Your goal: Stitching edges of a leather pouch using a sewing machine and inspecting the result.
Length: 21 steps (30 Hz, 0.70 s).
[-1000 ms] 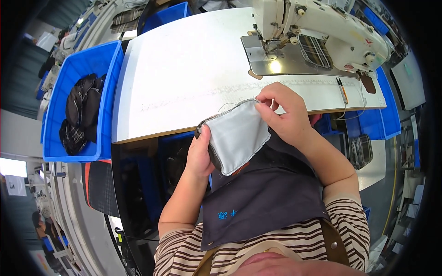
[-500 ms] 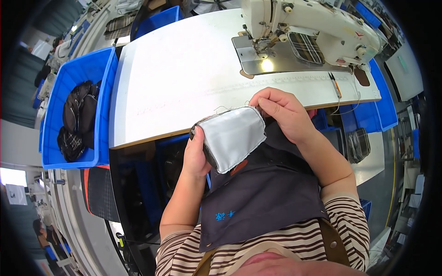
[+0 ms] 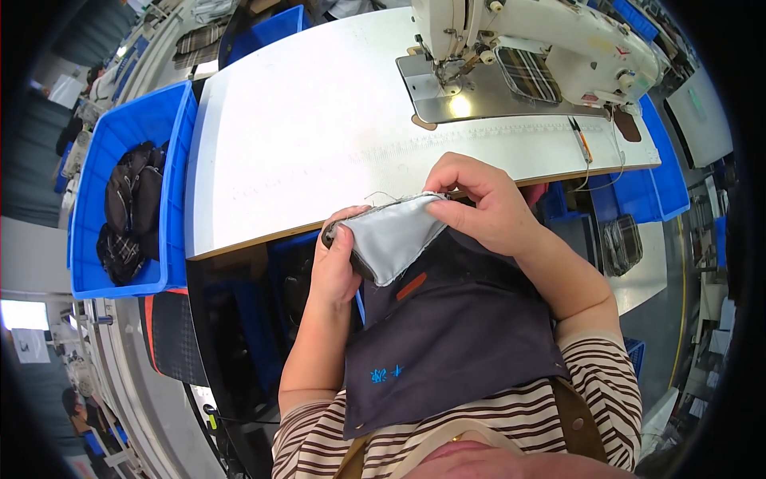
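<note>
Between my hands is a sewn fabric piece with a smooth pale grey lining facing up, a dark side and frayed edges. Loose threads stick up from its far edge. My left hand grips its left end, thumb on top and fingers behind. At the far right corner, my right hand pinches the edge between thumb and fingers. The piece is held just off the table's front edge, above my dark apron. Its underside is hidden.
A white sewing machine stands at the table's far right, its lamp lit, with plaid fabric beside it. Orange-handled thread snips lie near the right edge. At left, a blue bin holds dark sewn pieces.
My right hand has shifted its grip, with the thumb now over the lining at the corner. The piece is tilted and folded, so less of its lining shows.
</note>
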Each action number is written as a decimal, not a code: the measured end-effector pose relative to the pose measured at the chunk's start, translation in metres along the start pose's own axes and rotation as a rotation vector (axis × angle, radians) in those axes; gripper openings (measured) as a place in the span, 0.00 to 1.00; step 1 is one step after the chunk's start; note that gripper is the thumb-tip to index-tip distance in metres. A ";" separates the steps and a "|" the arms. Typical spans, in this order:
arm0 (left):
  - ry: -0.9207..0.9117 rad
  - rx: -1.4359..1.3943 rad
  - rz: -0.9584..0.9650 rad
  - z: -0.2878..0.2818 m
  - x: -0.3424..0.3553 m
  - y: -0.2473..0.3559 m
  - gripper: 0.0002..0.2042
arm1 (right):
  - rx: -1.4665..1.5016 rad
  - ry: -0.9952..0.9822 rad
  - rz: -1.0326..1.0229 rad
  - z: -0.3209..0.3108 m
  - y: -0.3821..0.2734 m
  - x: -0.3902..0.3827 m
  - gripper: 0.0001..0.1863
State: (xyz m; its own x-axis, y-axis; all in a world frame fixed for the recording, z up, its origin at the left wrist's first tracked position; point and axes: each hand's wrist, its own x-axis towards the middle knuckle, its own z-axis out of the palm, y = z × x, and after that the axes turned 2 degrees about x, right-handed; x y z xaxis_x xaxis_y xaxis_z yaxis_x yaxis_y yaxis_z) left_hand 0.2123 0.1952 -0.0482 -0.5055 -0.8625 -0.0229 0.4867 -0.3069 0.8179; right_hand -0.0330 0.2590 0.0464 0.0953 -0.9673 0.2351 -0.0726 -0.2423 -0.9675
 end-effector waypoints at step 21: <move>-0.197 1.267 1.167 0.046 0.026 0.028 0.21 | -0.668 0.161 -0.674 0.021 0.021 -0.003 0.26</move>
State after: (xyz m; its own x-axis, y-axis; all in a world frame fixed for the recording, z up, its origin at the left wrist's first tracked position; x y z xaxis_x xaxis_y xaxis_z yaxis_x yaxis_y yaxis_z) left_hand 0.1800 0.1832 0.0006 -0.4424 -0.2947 0.8470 -0.1374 0.9556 0.2608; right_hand -0.0139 0.2582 0.0230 0.1894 -0.5958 0.7805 -0.6074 -0.6956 -0.3837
